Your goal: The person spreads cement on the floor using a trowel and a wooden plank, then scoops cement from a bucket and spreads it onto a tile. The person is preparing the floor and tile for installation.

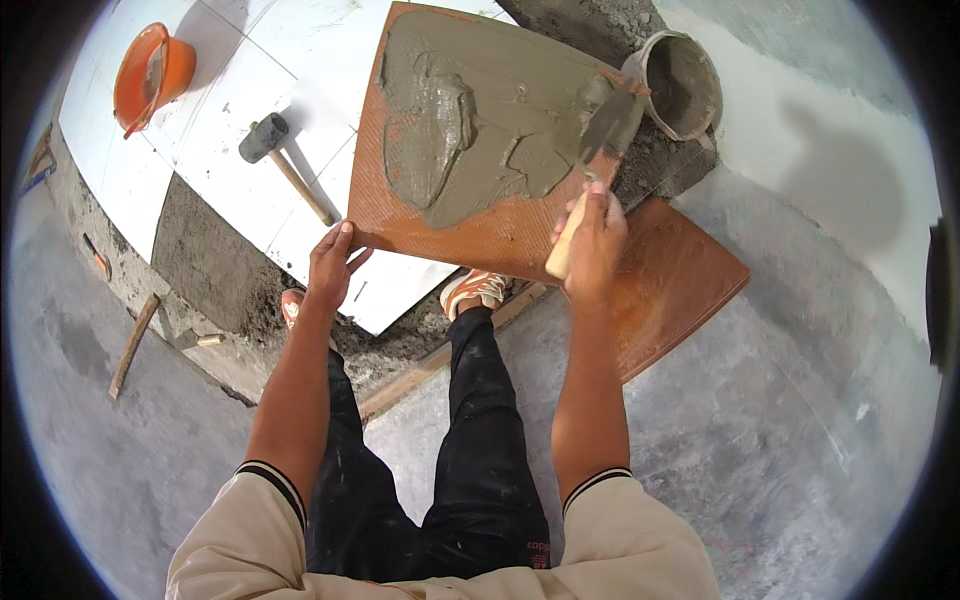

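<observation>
My left hand (332, 262) pinches the near left corner of a reddish-brown tile (371, 195), which lies ribbed side up. A thick, uneven layer of wet grey mortar (500, 110) covers much of that face, leaving bare strips along the left and near edges. In my right hand (598, 245) is the wooden handle of a trowel (610, 128). Its mortar-smeared blade points away from me over the tile's right side, by the mortar's edge. Just beyond the blade, a grey bucket (708, 95) with mortar residue inside leans toward the tile.
White tiles (220, 160) cover the floor at the far left, carrying a rubber mallet (264, 138) and an orange bucket (181, 68). Another reddish-brown tile (680, 285) lies at the right. Rough mortar bed (215, 260) borders the white tiles. A wooden stick (134, 345) rests left.
</observation>
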`<act>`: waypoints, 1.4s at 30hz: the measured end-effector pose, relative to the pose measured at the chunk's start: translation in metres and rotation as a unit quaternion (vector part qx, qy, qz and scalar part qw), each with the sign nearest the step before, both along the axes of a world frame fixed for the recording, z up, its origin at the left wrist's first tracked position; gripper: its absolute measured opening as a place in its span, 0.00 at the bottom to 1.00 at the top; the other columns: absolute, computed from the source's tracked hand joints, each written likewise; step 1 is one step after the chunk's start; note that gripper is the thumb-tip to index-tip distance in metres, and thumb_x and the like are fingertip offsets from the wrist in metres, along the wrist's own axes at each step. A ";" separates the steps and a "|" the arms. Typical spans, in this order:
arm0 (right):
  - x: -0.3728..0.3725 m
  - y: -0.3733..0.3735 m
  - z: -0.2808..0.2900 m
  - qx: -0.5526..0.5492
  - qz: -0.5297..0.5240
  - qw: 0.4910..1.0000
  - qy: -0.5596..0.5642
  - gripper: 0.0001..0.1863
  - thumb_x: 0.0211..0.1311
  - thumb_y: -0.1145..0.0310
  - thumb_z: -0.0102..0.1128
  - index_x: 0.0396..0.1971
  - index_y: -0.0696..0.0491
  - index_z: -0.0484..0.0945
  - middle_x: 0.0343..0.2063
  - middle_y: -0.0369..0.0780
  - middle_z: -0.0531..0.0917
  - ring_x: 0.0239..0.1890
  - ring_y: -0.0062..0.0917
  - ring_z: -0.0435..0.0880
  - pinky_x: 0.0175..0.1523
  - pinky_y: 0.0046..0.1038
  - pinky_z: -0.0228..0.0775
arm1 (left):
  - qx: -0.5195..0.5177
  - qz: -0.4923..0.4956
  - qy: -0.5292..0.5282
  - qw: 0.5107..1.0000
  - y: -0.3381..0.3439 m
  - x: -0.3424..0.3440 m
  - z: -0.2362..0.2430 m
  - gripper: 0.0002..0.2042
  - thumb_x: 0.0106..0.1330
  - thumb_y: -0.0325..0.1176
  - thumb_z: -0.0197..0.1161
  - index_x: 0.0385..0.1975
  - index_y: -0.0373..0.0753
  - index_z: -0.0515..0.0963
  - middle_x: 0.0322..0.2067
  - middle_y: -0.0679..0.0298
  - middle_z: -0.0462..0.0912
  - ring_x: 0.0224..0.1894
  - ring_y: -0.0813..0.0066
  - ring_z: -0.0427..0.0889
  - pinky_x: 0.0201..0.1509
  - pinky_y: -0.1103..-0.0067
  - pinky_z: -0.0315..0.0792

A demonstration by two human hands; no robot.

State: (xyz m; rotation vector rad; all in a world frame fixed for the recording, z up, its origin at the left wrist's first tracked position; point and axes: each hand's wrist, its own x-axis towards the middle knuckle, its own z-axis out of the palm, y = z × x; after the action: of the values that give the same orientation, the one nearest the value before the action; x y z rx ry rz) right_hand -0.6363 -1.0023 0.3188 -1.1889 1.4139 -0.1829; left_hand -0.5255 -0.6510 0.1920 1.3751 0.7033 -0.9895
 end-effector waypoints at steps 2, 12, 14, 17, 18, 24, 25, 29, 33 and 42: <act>0.006 -0.002 -0.002 -0.057 0.046 0.996 0.057 0.22 0.83 0.54 0.46 0.45 0.60 0.76 0.30 0.40 0.79 0.21 0.23 0.80 0.26 0.27 0.75 | -0.003 0.002 -0.002 1.000 -0.001 0.000 0.001 0.18 0.80 0.40 0.61 0.62 0.36 0.78 0.49 0.63 0.85 0.53 0.69 0.85 0.63 0.65 0.83; -0.006 0.021 -0.004 -0.039 0.047 0.997 0.043 0.21 0.84 0.53 0.46 0.49 0.59 0.76 0.31 0.39 0.78 0.22 0.20 0.79 0.25 0.26 0.76 | 0.007 -0.002 0.001 1.000 -0.002 0.002 0.008 0.19 0.79 0.41 0.63 0.61 0.34 0.79 0.48 0.62 0.85 0.52 0.69 0.85 0.62 0.66 0.85; 0.006 0.030 -0.004 -0.028 0.097 0.993 0.056 0.22 0.84 0.53 0.46 0.50 0.60 0.76 0.31 0.39 0.79 0.22 0.20 0.80 0.25 0.26 0.76 | -0.013 -0.023 -0.001 1.000 -0.001 0.002 0.006 0.26 0.80 0.44 0.62 0.68 0.31 0.71 0.51 0.58 0.83 0.55 0.67 0.83 0.66 0.63 0.81; 0.039 0.068 -0.011 0.002 0.181 0.983 0.040 0.21 0.84 0.54 0.47 0.48 0.60 0.76 0.31 0.39 0.78 0.21 0.20 0.78 0.24 0.26 0.73 | -0.006 -0.005 -0.001 1.000 0.000 0.000 0.001 0.22 0.80 0.42 0.61 0.63 0.31 0.76 0.49 0.59 0.84 0.54 0.67 0.84 0.64 0.63 0.82; 0.052 0.082 -0.013 0.010 0.206 0.978 0.040 0.20 0.84 0.55 0.48 0.46 0.60 0.76 0.31 0.39 0.77 0.21 0.19 0.77 0.23 0.25 0.71 | -0.001 -0.004 0.004 1.000 0.001 0.000 0.000 0.21 0.80 0.42 0.61 0.62 0.31 0.77 0.48 0.60 0.85 0.54 0.67 0.85 0.63 0.63 0.82; 0.119 0.100 -0.006 0.035 0.257 0.966 0.004 0.23 0.83 0.54 0.48 0.47 0.61 0.78 0.30 0.42 0.82 0.23 0.21 0.84 0.24 0.26 0.77 | -0.025 0.012 0.007 1.000 0.004 0.001 0.001 0.18 0.79 0.41 0.62 0.58 0.32 0.80 0.46 0.59 0.86 0.53 0.66 0.86 0.63 0.61 0.82; 0.128 0.095 -0.004 0.003 0.281 0.960 0.022 0.22 0.83 0.54 0.49 0.48 0.61 0.79 0.31 0.44 0.83 0.23 0.23 0.84 0.26 0.28 0.78 | -0.025 0.012 0.006 1.000 0.004 0.002 0.002 0.18 0.79 0.41 0.62 0.58 0.32 0.80 0.46 0.59 0.86 0.53 0.66 0.86 0.63 0.61 0.82; 0.139 0.074 -0.003 -0.104 0.439 0.883 0.130 0.23 0.82 0.54 0.50 0.51 0.62 0.79 0.38 0.51 0.86 0.32 0.36 0.89 0.42 0.38 0.82 | -0.015 0.010 0.012 1.000 0.003 0.005 0.004 0.19 0.80 0.41 0.62 0.58 0.32 0.80 0.46 0.58 0.87 0.53 0.65 0.86 0.63 0.61 0.82; 0.095 0.080 -0.006 -0.224 0.556 0.788 0.141 0.25 0.83 0.54 0.46 0.57 0.62 0.77 0.53 0.55 0.86 0.62 0.51 0.81 0.65 0.47 0.70 | -0.011 0.005 0.025 1.000 0.004 0.006 0.002 0.19 0.80 0.40 0.61 0.59 0.31 0.80 0.47 0.57 0.86 0.53 0.65 0.86 0.64 0.61 0.82; 0.081 -0.004 0.001 -0.051 0.453 0.883 0.109 0.23 0.82 0.53 0.51 0.57 0.57 0.81 0.27 0.33 0.75 0.21 0.15 0.74 0.24 0.22 0.66 | -0.036 0.018 0.031 0.999 0.008 0.003 0.001 0.18 0.80 0.39 0.61 0.59 0.33 0.80 0.49 0.58 0.87 0.53 0.67 0.86 0.62 0.67 0.83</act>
State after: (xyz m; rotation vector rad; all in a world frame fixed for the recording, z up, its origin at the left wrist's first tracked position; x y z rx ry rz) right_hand -0.5558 -1.0059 0.3200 -1.8807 0.9001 0.5563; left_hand -0.5220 -0.6430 0.1929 1.2704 0.7284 -1.0229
